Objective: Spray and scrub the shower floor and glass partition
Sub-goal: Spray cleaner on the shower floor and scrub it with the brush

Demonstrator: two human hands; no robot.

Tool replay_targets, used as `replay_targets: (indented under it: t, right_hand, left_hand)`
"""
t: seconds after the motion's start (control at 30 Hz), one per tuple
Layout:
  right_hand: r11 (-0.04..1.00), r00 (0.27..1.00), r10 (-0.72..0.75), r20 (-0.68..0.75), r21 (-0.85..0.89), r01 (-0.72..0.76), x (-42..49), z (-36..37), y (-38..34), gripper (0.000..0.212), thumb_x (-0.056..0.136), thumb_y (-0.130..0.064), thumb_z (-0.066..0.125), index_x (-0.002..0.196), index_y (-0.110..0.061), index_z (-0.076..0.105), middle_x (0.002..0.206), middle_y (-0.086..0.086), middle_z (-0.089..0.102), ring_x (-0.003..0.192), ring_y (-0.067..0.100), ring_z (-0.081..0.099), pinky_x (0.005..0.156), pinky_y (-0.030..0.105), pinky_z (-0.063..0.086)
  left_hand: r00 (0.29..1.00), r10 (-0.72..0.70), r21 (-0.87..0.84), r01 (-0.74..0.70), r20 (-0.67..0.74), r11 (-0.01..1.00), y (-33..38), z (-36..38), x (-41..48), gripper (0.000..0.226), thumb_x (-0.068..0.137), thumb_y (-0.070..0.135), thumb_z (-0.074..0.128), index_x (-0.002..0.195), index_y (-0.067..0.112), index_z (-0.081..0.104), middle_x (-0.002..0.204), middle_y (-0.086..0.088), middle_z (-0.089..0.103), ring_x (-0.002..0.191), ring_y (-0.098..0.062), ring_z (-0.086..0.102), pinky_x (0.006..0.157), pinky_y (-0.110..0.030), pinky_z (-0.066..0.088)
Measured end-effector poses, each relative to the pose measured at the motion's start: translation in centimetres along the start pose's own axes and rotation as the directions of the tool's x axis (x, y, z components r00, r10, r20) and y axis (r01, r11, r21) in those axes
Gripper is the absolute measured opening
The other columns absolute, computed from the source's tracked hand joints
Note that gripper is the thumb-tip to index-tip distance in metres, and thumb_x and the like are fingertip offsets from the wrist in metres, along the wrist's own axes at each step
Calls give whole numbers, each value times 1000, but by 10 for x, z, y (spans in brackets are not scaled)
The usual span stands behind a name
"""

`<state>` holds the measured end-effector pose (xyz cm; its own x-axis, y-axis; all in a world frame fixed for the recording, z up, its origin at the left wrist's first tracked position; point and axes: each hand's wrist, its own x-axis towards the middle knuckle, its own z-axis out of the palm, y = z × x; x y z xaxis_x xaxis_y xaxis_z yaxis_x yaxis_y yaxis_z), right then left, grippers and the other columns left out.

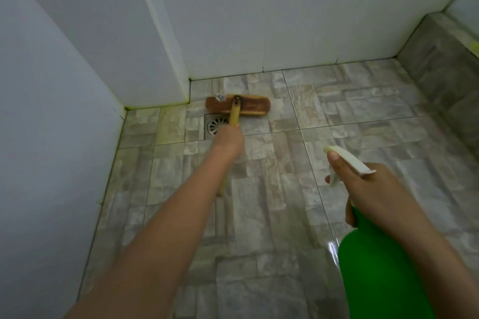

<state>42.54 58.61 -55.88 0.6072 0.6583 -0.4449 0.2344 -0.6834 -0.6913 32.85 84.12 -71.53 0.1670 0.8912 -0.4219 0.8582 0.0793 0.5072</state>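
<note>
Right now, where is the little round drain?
In the head view, the drain sits left of centre, just this side of the brush head, partly hidden by the left hand.

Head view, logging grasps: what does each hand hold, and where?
Left hand grips the brush by its handle; right hand holds the green spray bottle at its neck.

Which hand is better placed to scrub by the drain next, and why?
Left. The left hand grips the brush handle, with the brush head at the drain; the right hand holds the spray bottle.
</note>
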Motion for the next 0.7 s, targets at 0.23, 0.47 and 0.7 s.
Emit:
replay_targets:
  t: [0.23,0.47,0.7]
  right_hand:
    - [996,995,-84,47,-33,86,40,32,-35,69,95,-62,40,99,1,68,39,4,56,32,9,58,40,18,43]
    - [996,995,-88,56,21,87,56,54,-50,68,95,-60,44,90,4,65,36,2,52,32,10,57,34,13,40]
    - [996,989,-80,124,-24,83,48,63,-47,65,96,-61,41,92,0,65,38,-2,48,31,11,56,46,21,47]
  left_hand:
    - [992,105,54,-101,-72,993,-8,-17,42,45,100,40,30,112,4,55,108,-16,62,90,-33,58,70,-35,43]
    - [988,155,118,-152,-11,981,-6,-40,68,45,102,28,27,121,-3,53,119,-21,58,108,-37,55,82,-34,42]
    - [990,99,171,-81,-102,982,-14,-53,87,54,102,38,21,113,-2,55,108,-23,60,93,-37,59,76,-38,44]
